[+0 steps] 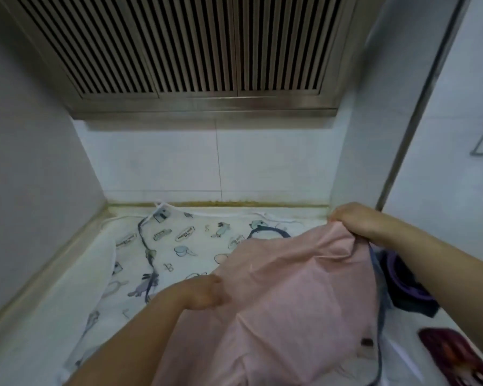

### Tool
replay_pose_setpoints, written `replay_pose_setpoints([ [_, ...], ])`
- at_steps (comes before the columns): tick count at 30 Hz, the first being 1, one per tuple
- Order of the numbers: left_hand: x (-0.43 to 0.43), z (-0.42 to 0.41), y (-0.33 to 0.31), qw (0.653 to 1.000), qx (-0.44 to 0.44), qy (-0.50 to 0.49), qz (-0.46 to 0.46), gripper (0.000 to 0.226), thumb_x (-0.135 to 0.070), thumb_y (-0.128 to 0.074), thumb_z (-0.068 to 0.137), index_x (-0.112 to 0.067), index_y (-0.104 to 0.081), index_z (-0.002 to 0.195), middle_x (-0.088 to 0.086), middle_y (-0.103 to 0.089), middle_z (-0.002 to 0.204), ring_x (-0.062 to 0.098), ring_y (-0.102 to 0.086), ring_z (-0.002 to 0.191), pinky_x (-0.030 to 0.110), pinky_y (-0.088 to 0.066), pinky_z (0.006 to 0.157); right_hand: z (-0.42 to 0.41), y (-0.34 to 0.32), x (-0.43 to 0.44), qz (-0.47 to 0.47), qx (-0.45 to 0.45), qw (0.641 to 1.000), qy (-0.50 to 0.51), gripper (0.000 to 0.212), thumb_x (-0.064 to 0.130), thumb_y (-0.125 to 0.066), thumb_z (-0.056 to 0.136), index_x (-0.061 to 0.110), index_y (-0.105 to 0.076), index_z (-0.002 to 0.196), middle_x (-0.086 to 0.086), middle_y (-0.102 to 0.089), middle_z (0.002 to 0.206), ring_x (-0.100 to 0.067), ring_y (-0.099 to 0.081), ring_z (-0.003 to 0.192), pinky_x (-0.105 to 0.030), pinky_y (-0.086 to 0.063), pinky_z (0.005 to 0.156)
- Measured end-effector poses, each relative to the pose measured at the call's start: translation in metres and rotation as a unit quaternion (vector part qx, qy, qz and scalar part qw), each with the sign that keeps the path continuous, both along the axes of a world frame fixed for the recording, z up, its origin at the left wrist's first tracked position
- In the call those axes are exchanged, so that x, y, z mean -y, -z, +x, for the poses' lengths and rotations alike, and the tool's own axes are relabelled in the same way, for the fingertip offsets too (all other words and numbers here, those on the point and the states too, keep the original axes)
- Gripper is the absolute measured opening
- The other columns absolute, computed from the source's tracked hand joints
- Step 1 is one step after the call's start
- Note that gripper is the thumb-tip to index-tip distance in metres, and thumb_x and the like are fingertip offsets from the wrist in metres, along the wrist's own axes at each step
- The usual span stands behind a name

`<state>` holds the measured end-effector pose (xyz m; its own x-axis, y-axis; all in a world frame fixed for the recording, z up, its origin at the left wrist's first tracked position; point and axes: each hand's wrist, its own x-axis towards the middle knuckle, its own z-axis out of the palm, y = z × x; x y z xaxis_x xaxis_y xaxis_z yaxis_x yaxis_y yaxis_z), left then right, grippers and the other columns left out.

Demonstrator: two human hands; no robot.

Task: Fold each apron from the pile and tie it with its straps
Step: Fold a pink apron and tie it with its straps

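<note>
A pink apron [290, 296] is held up over the white counter [39, 330], stretched between both hands. My left hand [204, 293] pinches its near left edge. My right hand [354, 218] grips its far upper corner, close to the back wall. A dark blue strap [379, 316] hangs down the pink apron's right side. Under it lies a white apron with cartoon prints [173, 246], spread flat, with a dark strap [148, 254] lying across it.
A dark purple and navy bundle of cloth [407, 285] lies at the right. A dark red patterned item [452, 355] sits at the near right. A metal slatted hood [193, 51] hangs overhead. Tiled walls close in the back and left.
</note>
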<state>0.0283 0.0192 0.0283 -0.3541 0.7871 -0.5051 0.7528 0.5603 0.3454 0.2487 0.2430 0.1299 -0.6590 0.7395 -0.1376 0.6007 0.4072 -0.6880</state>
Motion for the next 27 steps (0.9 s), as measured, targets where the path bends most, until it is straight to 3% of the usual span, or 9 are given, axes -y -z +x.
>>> replay_pose_setpoints([
  [3,-0.002,0.001,0.032,1.000,-0.013,0.005,0.003,0.045,-0.037,-0.046,0.098,-0.013,-0.046,0.136,0.002,-0.039,0.146,0.023,-0.041,0.130,0.028,-0.032,0.102,0.020,0.039,-0.010,0.018,0.083,0.991,0.100,0.036,0.030,-0.041,0.099,0.004,-0.063,0.112,-0.013,-0.059,0.121,-0.026,-0.054,0.109,-0.023,-0.035,0.082],
  [5,-0.007,-0.006,0.058,1.000,-0.022,-0.005,0.017,0.031,-0.034,-0.047,0.096,-0.013,-0.055,0.116,0.006,-0.054,0.126,0.026,-0.051,0.116,0.031,-0.039,0.095,0.033,0.054,-0.013,-0.041,0.093,0.986,0.129,0.064,0.061,-0.042,0.090,0.005,-0.067,0.108,-0.013,-0.062,0.115,-0.029,-0.058,0.105,-0.032,-0.042,0.091],
  [7,-0.007,-0.019,0.088,0.999,-0.012,-0.031,0.013,0.027,-0.040,-0.052,0.083,-0.022,-0.054,0.104,0.003,-0.056,0.115,0.028,-0.051,0.114,0.034,-0.041,0.093,0.043,0.066,-0.016,-0.073,0.154,0.979,0.108,0.071,0.073,-0.050,0.077,0.008,-0.070,0.097,-0.007,-0.065,0.100,-0.023,-0.062,0.091,-0.032,-0.048,0.080],
  [10,-0.005,-0.031,0.109,0.997,-0.006,-0.077,0.029,0.028,-0.041,-0.062,0.070,-0.028,-0.043,0.086,0.002,-0.049,0.124,0.028,-0.033,0.134,0.033,-0.036,0.093,0.045,0.071,-0.013,-0.020,0.301,0.953,-0.016,0.056,0.063,-0.063,0.074,0.009,-0.069,0.085,-0.004,-0.066,0.090,-0.018,-0.062,0.082,-0.028,-0.048,0.071],
  [12,-0.006,-0.034,0.114,0.995,-0.010,-0.095,0.035,0.037,-0.038,-0.065,0.076,-0.025,-0.041,0.101,0.004,-0.037,0.140,0.027,-0.017,0.142,0.038,-0.033,0.103,0.045,0.077,-0.015,0.004,0.329,0.942,-0.070,0.044,0.054,-0.063,0.080,0.010,-0.068,0.079,-0.002,-0.064,0.088,-0.017,-0.060,0.083,-0.028,-0.046,0.075],
  [17,-0.012,-0.041,0.123,0.990,0.005,-0.136,0.032,0.077,-0.037,-0.073,0.079,-0.015,-0.028,0.139,0.016,-0.032,0.138,0.030,-0.036,0.130,0.036,-0.035,0.101,0.037,0.079,-0.013,-0.032,0.406,0.907,-0.105,0.042,0.073,-0.050,0.077,0.033,-0.058,0.078,0.006,-0.057,0.105,-0.014,-0.052,0.095,-0.026,-0.041,0.086],
  [20,-0.015,-0.041,0.124,0.983,-0.024,-0.165,0.080,0.062,-0.036,-0.074,0.079,-0.011,-0.044,0.128,0.017,-0.048,0.124,0.032,-0.049,0.117,0.033,-0.040,0.092,0.034,0.077,-0.011,-0.063,0.493,0.860,-0.118,0.076,0.080,-0.043,0.075,0.027,-0.052,0.128,0.004,-0.045,0.138,-0.017,-0.044,0.119,-0.028,-0.036,0.095],
  [23,-0.017,-0.045,0.113,0.985,-0.071,-0.135,0.075,0.023,-0.034,-0.061,0.089,-0.015,-0.053,0.080,0.008,-0.063,0.092,0.026,-0.060,0.094,0.027,-0.040,0.071,0.030,0.069,-0.011,-0.042,0.535,0.830,-0.153,0.078,0.075,-0.051,0.075,0.020,-0.053,0.131,0.003,-0.050,0.136,-0.019,-0.048,0.122,-0.027,-0.039,0.097],
  [27,-0.016,-0.063,0.067,0.984,-0.052,-0.132,0.106,0.041,-0.028,-0.047,0.099,-0.016,-0.044,0.060,0.000,-0.051,0.060,0.015,-0.048,0.058,0.018,-0.035,0.051,0.013,0.052,-0.018,0.029,0.408,0.905,-0.114,0.041,0.044,-0.070,0.079,0.024,-0.068,0.114,0.006,-0.057,0.122,-0.014,-0.055,0.105,-0.026,-0.045,0.093],
])
